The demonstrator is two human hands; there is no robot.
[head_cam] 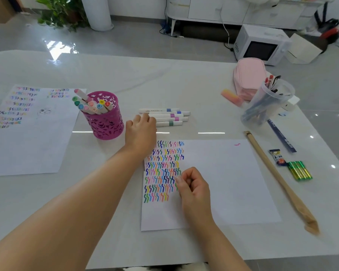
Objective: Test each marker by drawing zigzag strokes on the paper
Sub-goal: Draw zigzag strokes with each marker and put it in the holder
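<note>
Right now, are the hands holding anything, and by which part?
Nothing clearly. The left hand lies on the left ends of the loose markers; a grip cannot be told. The right hand, curled over the paper, shows nothing held.

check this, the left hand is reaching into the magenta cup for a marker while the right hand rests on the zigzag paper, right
Not quite. The left hand is not in the magenta cup; it is at the loose markers lying on the table beside the cup. The right hand does rest on the zigzag paper, as the head view shows.
</note>
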